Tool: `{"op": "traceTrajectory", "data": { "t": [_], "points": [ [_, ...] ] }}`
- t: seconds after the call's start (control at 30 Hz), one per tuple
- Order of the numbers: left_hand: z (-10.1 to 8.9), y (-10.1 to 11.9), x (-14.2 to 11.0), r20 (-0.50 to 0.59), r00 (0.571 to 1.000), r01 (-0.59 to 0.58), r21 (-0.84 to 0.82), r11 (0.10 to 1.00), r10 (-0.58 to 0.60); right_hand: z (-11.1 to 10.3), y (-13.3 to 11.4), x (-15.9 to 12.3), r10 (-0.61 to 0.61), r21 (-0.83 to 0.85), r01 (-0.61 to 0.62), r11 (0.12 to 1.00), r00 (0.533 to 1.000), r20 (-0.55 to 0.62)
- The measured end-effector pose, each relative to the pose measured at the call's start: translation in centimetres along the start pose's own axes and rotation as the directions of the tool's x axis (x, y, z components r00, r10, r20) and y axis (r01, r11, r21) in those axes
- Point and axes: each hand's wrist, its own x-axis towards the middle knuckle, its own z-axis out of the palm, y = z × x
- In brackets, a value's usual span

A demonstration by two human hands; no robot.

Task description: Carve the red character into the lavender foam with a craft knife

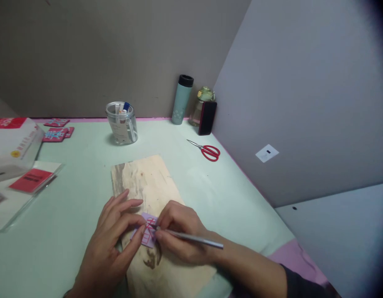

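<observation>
A small lilac paper piece (147, 232) with pink lines lies on a pale wooden board (154, 186) near the front of the table. My left hand (112, 244) rests on the board with its fingertips pressing the paper's left side. My right hand (181, 238) is closed in a pen grip on a thin silver craft knife (194, 239), whose tip meets the paper. Both hands cover part of the paper.
Red-handled scissors (208, 151) lie to the right of the board. At the back stand a clear jar of pens (121, 123), a teal flask (181, 99), a glass bottle (201, 105) and a dark phone (207, 118). Red paper cutouts (56, 133) and plastic packets (17, 145) lie left.
</observation>
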Motion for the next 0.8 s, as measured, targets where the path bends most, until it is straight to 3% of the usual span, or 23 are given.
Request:
{"op": "traceTrajectory", "data": {
  "t": [0.07, 0.13, 0.23, 0.33, 0.5, 0.67, 0.8],
  "points": [
    [-0.2, -0.1, -0.1, -0.015, 0.999, 0.041, -0.005, 0.999, -0.041, -0.1, 0.1, 0.3, 0.217, 0.143, -0.21, 0.967, 0.976, -0.033],
    [-0.4, -0.3, -0.2, -0.031, 0.995, 0.098, -0.021, 0.995, -0.098, -0.2, 0.5, 0.7, 0.394, 0.309, -0.366, 0.878, 0.918, -0.033],
    [-0.5, -0.7, -0.1, -0.013, 0.985, 0.17, -0.045, 0.984, -0.171, -0.2, 1.2, 1.2, 0.489, 0.485, -0.418, 0.768, 0.872, -0.021],
    [-0.3, -1.1, 0.3, 0.012, 0.982, 0.19, -0.034, 0.981, -0.19, -0.1, 1.7, 1.3, 0.51, 0.521, -0.415, 0.746, 0.859, -0.045],
    [0.2, -1.4, 0.7, 0.009, 0.987, 0.161, 0.031, 0.986, -0.162, -0.3, 1.7, 1.0, 0.479, 0.48, -0.414, 0.774, 0.877, -0.016],
    [1.1, -0.4, -0.6, 0.004, 0.988, 0.151, 0.137, 0.979, -0.153, -0.6, 1.2, 0.8, 0.467, 0.412, -0.433, 0.802, 0.884, 0.02],
    [1.8, 0.6, -1.4, 0.04, 0.996, 0.077, 0.187, 0.979, -0.085, -0.7, 0.7, 0.6, 0.394, 0.324, -0.375, 0.868, 0.919, 0.007]
  ]
}}
